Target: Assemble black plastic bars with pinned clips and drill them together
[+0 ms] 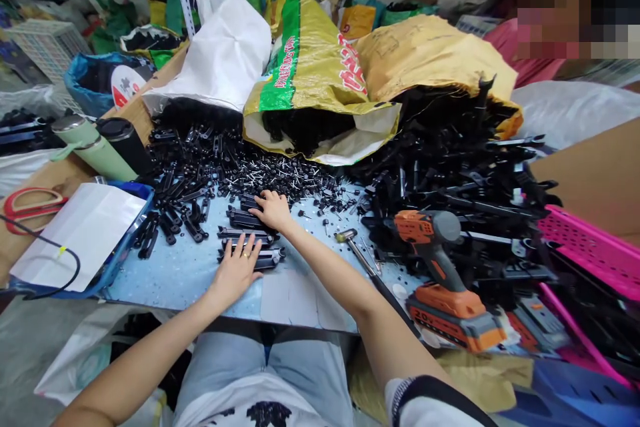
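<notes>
My left hand [236, 272] lies flat with fingers spread on a row of long black plastic parts [250, 240] on the light blue tabletop [170, 273]. A ring shows on one finger. My right hand [273, 209] reaches further forward, fingers spread and pressed down on the far black parts of the same row, at the edge of a scatter of small rivets [280, 177]. Neither hand is wrapped round anything.
A heap of black plastic pieces [450, 160] spills from yellow sacks [320, 73] and a white sack [225, 47]. An orange cordless drill [440, 280] and a small hammer [350, 243] lie right. Two bottles [100, 143], red scissors [30, 207] and a white sheet on a tray [80, 230] sit left. Pink basket [590, 247] far right.
</notes>
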Available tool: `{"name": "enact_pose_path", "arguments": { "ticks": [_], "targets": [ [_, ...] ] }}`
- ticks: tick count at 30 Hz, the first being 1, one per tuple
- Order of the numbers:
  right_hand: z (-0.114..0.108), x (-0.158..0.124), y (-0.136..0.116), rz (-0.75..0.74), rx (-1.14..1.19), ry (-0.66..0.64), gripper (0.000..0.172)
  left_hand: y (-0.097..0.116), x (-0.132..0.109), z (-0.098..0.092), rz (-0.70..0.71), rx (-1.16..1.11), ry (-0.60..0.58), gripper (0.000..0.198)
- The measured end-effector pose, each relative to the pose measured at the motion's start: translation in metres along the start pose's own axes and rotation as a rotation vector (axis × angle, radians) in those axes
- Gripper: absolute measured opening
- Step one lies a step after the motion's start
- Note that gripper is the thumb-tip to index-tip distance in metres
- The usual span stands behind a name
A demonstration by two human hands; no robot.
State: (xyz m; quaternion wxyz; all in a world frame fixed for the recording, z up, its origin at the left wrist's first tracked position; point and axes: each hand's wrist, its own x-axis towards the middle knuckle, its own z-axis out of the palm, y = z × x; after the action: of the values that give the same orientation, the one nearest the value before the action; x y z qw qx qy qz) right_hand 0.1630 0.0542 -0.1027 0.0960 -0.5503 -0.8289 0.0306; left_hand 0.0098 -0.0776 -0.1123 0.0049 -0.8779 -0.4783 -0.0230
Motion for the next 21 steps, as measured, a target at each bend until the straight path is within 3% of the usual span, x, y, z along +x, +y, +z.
{"name": "enact_pose_path", "arguments": {
  "ticks": [3,5,7,9,12,14,17,21],
  "targets": [
    [-0.008,0.022,0.008,-0.055,0.043,0.092,0.046,-0.015,0.000,-0.006,0.044,-0.009,-0.009,0.063],
    [-0.020,0.051,0.024,-0.035,0.096,0.193,0.043,-0.016,-0.001,-0.013,0.074,-0.039,0.019,0.063],
    [-0.033,0.092,0.049,0.106,0.127,0.270,0.039,-0.018,0.000,-0.022,0.087,-0.088,0.068,0.064],
    [-0.044,0.138,0.075,0.305,0.139,0.253,0.037,-0.029,0.004,-0.031,0.051,-0.144,0.127,0.061],
    [-0.047,0.196,0.103,0.505,0.173,0.160,0.045,-0.067,0.020,-0.041,-0.113,-0.199,0.225,0.051],
    [-0.042,0.218,0.114,0.546,0.204,0.133,0.047,-0.101,0.036,-0.045,-0.247,-0.184,0.250,0.043],
    [-0.036,0.221,0.123,0.547,0.237,0.140,0.041,-0.148,0.066,-0.048,-0.463,-0.049,0.146,0.035],
    [-0.045,0.178,0.137,0.555,0.250,0.243,0.039,-0.181,0.097,-0.042,-0.592,0.087,-0.102,0.030]
  ]
}}
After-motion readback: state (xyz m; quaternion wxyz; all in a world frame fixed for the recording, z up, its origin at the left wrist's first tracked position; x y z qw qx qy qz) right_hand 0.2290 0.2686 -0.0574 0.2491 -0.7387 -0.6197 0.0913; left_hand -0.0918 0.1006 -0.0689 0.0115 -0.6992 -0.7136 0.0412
